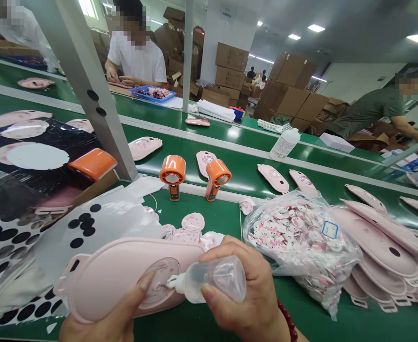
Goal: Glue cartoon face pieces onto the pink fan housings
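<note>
**Bottle nozzle meeting the pink shell's round recess**

Nearest the camera, the left hand point(102, 318) is gripping a pink oval plastic shell point(116, 275) from below, its thumb pressing flat on the shell's face beside the round recess; the other fingers are hidden underneath. The right hand point(244, 294), wearing a red bead bracelet point(288, 323), is closing around a small clear squeeze bottle point(216, 280), thumb and fingers pinching its soft body. The white nozzle is pointing left and touching the edge of the recess. The shell is hovering just above the near edge of the green table point(226, 213).

Judging by what is lying about, the work looks to be somewhere in the middle. A stack of matching pink shells point(383, 247) is resting on the right, and a clear plastic bag of small round pink-and-white badges point(301, 237) is sitting just beside the right hand, looking nearly full. A few loose pink discs point(193, 222) are lying just beyond the held shell. Farther off, two orange handheld fans point(172, 175) are standing upright at the belt's edge. I cannot tell whether anything is coming out of the nozzle.
</note>
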Available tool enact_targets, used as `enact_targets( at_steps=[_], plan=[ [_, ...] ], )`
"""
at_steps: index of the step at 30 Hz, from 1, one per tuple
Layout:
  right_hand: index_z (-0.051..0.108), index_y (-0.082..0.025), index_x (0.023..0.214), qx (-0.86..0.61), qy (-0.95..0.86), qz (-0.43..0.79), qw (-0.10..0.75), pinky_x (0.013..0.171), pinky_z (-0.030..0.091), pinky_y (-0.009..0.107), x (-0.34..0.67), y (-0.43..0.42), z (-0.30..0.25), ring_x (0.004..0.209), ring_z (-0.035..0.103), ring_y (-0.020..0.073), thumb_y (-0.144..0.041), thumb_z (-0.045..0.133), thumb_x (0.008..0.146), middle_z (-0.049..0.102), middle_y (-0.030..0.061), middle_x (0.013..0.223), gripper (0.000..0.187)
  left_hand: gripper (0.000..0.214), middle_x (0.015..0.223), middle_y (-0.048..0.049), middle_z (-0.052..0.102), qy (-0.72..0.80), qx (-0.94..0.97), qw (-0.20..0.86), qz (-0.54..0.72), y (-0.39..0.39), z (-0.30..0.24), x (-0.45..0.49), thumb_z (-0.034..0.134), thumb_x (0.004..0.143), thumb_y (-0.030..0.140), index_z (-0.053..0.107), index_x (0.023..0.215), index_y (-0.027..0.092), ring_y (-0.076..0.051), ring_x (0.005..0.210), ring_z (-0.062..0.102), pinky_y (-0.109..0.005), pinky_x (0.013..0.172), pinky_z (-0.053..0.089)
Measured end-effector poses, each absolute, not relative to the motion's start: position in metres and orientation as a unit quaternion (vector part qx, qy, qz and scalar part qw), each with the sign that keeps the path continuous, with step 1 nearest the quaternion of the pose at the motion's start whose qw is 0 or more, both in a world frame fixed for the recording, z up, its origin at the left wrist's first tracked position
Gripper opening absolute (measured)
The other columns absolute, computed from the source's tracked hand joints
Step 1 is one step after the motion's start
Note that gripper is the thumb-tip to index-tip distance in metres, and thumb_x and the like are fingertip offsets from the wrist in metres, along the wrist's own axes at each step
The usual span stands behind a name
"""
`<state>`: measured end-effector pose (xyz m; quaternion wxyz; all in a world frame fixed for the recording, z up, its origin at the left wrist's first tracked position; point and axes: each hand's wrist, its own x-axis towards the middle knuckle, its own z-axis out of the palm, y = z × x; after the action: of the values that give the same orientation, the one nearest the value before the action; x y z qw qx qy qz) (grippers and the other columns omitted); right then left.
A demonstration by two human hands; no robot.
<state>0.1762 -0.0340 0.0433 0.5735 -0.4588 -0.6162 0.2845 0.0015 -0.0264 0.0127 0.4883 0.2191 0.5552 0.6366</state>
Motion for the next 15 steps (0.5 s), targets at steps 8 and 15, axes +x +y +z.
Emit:
enact_targets(
  at_steps=[8,15],
  plan=[
    [0.074,-0.018,0.083,-0.462,-0.584,0.308,0.592,0.054,0.042,0.022,0.1754,-0.0353,0.0364,0.057,0.054,0.0107,-0.025,0.069,0.067,0.063,-0.0010,0.068,0.018,0.067,0.125,0.0023,0.068,0.563,0.192,0.546,0.590,-0.0218,0.0202,0.0052,0.089,0.059,0.021,0.065,0.120,0.038,-0.027,0.116,0.064,-0.031,0.083,0.060],
    [0.074,-0.018,0.082,-0.478,-0.569,0.334,0.580,0.055,0.044,0.023,0.1793,-0.0328,0.0349,0.058,0.056,0.0121,-0.027,0.069,0.070,0.065,0.0008,0.070,0.016,0.059,0.122,0.0045,0.070,0.575,0.185,0.553,0.574,-0.0241,0.0185,0.0022,0.087,0.062,0.023,0.067,0.115,0.038,-0.028,0.116,0.063,-0.036,0.083,0.062]
  ],
)
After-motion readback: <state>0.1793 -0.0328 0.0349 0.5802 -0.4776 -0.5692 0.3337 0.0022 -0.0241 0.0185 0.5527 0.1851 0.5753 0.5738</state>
